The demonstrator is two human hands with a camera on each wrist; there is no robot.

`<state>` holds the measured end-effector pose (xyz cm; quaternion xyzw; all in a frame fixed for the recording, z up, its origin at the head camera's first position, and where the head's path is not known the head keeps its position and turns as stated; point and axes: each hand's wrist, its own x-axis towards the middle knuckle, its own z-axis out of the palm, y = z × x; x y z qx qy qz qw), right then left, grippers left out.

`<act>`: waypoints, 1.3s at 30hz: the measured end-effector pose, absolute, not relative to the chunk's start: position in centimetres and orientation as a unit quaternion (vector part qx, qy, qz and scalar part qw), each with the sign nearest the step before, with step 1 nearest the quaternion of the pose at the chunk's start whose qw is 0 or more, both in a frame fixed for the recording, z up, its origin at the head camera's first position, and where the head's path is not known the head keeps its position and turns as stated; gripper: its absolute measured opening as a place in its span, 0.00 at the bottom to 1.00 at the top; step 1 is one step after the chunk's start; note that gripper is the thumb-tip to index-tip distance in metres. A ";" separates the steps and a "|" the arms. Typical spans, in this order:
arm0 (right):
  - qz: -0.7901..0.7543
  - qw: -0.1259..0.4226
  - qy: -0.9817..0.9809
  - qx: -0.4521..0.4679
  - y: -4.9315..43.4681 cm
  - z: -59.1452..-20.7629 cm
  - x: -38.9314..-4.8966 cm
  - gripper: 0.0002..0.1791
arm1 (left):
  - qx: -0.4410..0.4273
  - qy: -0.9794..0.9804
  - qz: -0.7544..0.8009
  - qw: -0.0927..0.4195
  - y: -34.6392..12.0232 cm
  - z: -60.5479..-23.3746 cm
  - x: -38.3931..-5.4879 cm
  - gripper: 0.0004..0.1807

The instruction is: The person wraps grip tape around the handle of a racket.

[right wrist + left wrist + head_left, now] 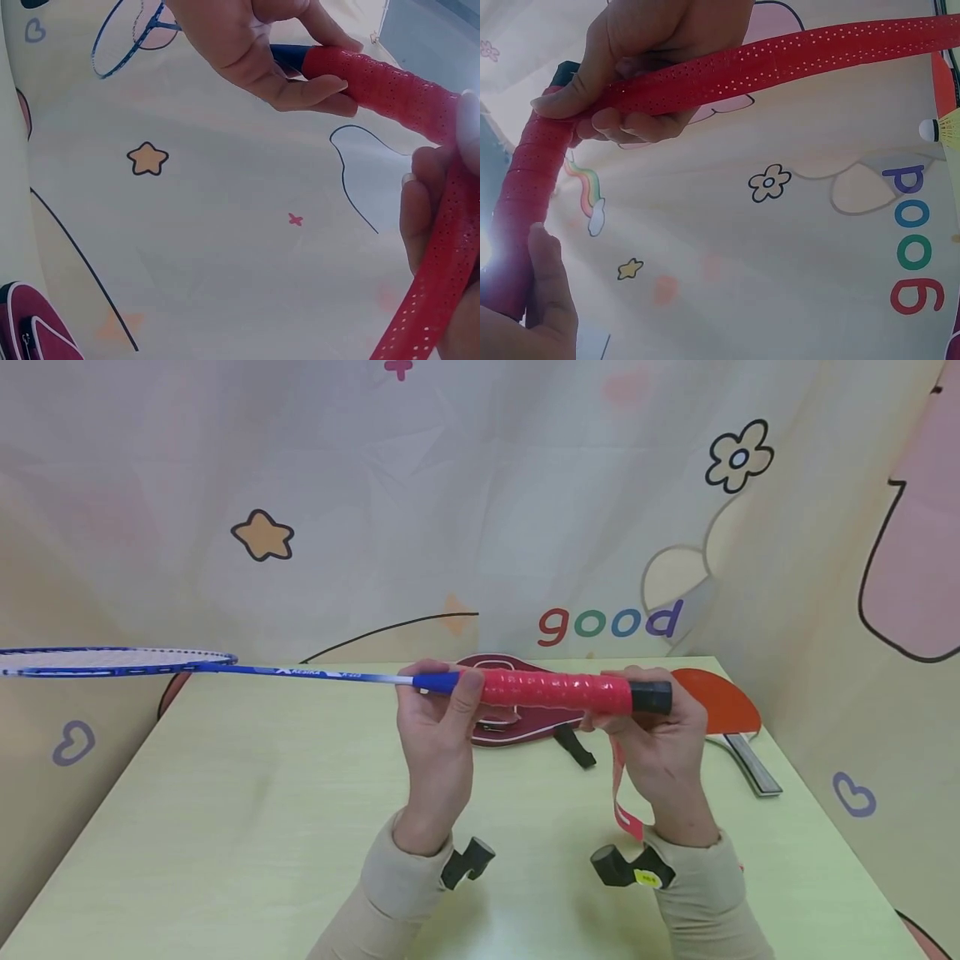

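A blue badminton racket (315,674) is held level above the table, its head pointing left. Red perforated grip tape (765,71) winds around the handle up to the black butt end (651,697), and a loose length hangs down from there. My left hand (435,743) grips the handle where the blue cone meets the red wrap, thumb lying along the near side. Close to the butt, my right hand (667,752) pinches the tape against the handle. In the right wrist view, the tape (435,285) runs down out of that hand.
Behind the hands, a maroon case (517,735) with white piping lies on the pale table (262,818), a black strap (576,747) beside it. A red table tennis paddle (716,702) lies at the back right. The left wrist view shows a shuttlecock (930,130).
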<state>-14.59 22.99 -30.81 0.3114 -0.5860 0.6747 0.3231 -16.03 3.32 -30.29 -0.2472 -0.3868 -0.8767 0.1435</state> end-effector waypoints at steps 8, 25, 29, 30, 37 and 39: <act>0.675 0.340 -0.587 0.292 23.3 -30.9 -14.7 0.19 | -0.298 -0.369 -0.870 0.132 3.6 -30.4 -15.9 0.21; 0.655 0.322 -0.610 0.308 23.3 -30.8 -14.6 0.19 | -0.265 -0.384 -0.868 0.172 3.3 -30.5 -16.0 0.30; 0.663 0.322 -0.605 0.302 23.3 -30.9 -14.6 0.18 | -0.267 -0.386 -0.866 0.172 3.3 -30.6 -16.0 0.30; 0.665 0.322 -0.603 0.301 23.2 -30.9 -14.6 0.17 | -0.268 -0.386 -0.866 0.171 3.3 -30.6 -16.1 0.30; 0.668 0.324 -0.601 0.298 23.3 -30.9 -14.5 0.16 | -0.269 -0.390 -0.864 0.168 3.3 -30.5 -16.0 0.30; 0.660 0.327 -0.605 0.301 23.3 -30.9 -14.6 0.16 | -0.271 -0.388 -0.865 0.170 3.3 -30.4 -16.0 0.29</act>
